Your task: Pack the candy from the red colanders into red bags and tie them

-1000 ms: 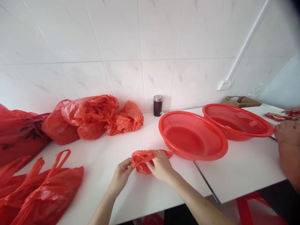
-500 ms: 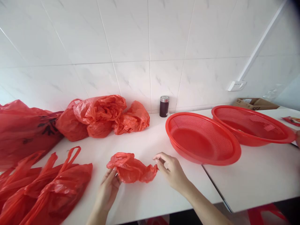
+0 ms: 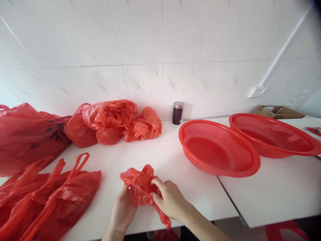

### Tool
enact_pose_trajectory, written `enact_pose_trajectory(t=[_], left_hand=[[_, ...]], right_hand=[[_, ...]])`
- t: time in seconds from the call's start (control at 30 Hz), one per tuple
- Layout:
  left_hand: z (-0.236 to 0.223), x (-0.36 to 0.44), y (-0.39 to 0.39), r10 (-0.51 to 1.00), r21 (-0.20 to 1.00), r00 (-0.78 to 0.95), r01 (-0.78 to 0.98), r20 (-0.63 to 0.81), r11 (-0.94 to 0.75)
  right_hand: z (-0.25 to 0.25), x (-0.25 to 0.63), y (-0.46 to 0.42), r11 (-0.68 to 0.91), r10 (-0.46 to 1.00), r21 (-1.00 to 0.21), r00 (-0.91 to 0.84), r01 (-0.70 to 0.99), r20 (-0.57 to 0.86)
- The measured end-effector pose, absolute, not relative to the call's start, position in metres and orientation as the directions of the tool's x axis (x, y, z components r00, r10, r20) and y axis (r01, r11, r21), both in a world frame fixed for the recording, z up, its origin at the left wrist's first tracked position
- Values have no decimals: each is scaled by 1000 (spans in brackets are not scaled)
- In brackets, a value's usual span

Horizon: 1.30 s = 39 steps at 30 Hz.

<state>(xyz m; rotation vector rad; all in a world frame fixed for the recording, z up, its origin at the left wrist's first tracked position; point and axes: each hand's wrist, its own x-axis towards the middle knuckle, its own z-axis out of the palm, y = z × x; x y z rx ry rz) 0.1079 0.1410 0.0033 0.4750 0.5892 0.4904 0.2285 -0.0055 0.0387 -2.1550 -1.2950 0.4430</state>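
A crumpled red plastic bag [image 3: 140,187] is between my two hands, just above the white table near its front edge. My left hand [image 3: 124,209] grips the bag's left side, thumb on top and the other fingers beneath it, partly hidden. From the right, my right hand [image 3: 169,199] pinches the bag with thumb and forefinger at its right part. A twisted end of the bag dangles below the right hand, towards the table edge.
Full red bags with handles [image 3: 67,197] lie at left, a bigger red bag [image 3: 27,140] behind them. Bunched red bags [image 3: 107,117] rest along the wall. A dark flask [image 3: 177,113], two red colanders [image 3: 218,172] [image 3: 273,154] and a cardboard box [image 3: 281,112] stand rightward.
My right hand has moved left and down onto the bag and now grips it. The bag is bunched differently, one end hanging down. The view has shifted slightly.
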Motion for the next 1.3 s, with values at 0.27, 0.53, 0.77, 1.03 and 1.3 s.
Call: enact_pose_trajectory(t=[0.27,0.53,0.77,1.03,1.3], left_hand=[[17,109,134,613,599,637,-281,-468,750],[11,82,174,881,896,289,-131,-374,424],[46,100,122,612,505,420,346,670,-791],[13,137,149,697,170,670,679,255,-714],[17,98,202,724,192,672,698,156,-690]], right_hand=[[35,245,-5,-521,819,-532,567,668,-90],[39,282,-18,-620,730,-487,680,616,-69],[58,272,-14,-553,796,-399,605,732,7],[58,246,-20,-409,909,-437,396,801,-125],[57,278,-58,-473,857,-422,515,774,-16]])
